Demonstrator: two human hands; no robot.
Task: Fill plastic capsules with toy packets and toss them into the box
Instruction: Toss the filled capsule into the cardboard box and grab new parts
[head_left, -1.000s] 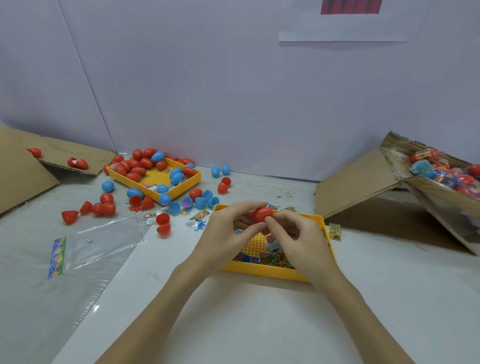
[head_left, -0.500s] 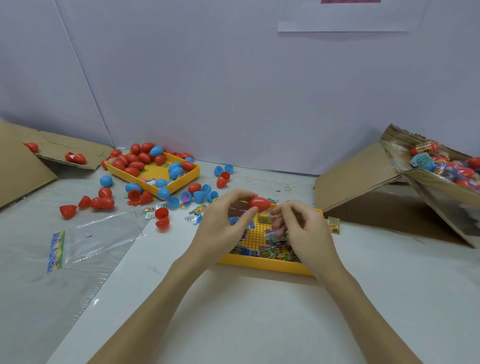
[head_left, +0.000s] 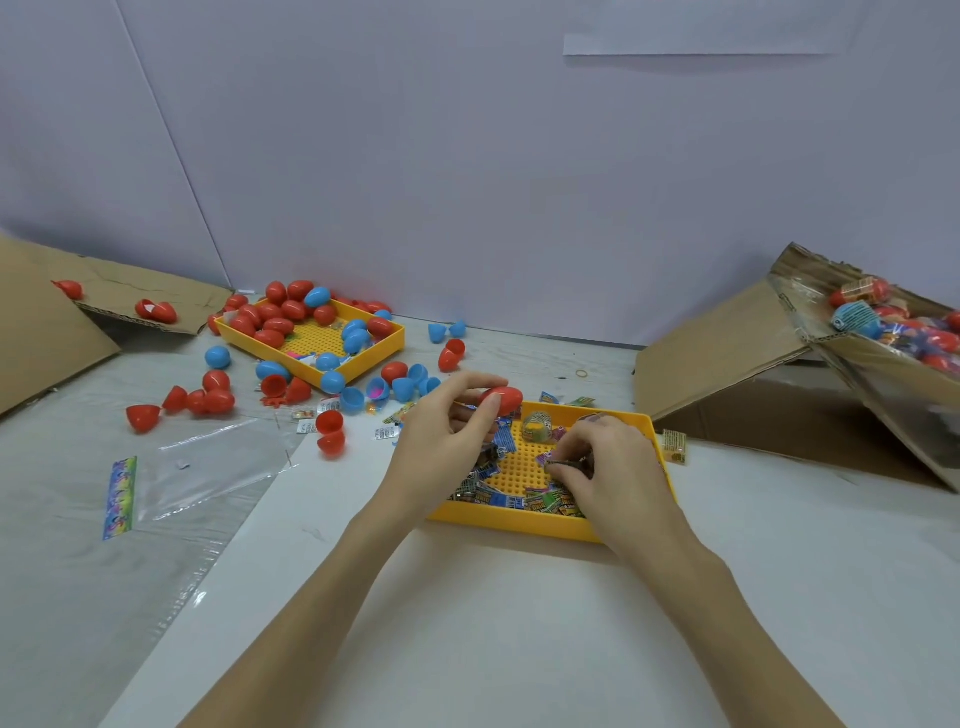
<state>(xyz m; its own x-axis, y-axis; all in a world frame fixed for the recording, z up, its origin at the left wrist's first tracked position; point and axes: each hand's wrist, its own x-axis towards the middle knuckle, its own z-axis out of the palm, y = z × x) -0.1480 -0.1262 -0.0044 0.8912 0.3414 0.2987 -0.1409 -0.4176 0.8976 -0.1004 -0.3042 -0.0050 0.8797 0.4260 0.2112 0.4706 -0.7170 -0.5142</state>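
Above the tray (head_left: 519, 521), left hand (head_left: 447, 441) pinches red capsule (head_left: 503, 399).

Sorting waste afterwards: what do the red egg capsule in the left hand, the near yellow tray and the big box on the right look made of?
Red egg capsule: smooth, slightly glossy plastic, going by its sheen. Near yellow tray: moulded matte plastic with a studded floor. Big box: brown corrugated cardboard; fluting shows at its edge, with what looks like a clear film liner.

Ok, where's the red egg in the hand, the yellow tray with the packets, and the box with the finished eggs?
red capsule (head_left: 503, 399): head view, on its rounded red shell.
near yellow tray (head_left: 511, 521): head view, on its front wall.
cardboard box (head_left: 719, 345): head view, on its brown side flap.
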